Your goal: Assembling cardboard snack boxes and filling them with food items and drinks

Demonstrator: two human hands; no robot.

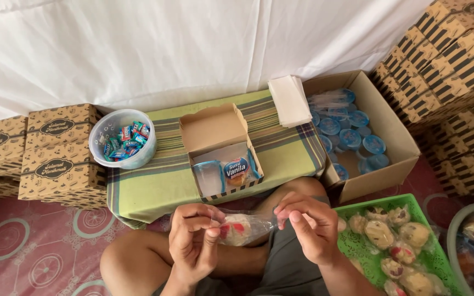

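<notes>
Striped green cloth (286,156) spread at twelve o'clock, open cardboard snack box (215,131) on it, green basket (357,244) of wrapped cakes at three o'clock, left hand (193,241) and right hand (308,227) both pinching a clear-wrapped cake (237,229) between them at six o'clock.

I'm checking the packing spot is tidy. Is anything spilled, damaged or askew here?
Nothing stands out. The left hand and right hand hold a wrapped pastry; the open snack box sits upright on the striped cloth, nothing spilled.
</notes>
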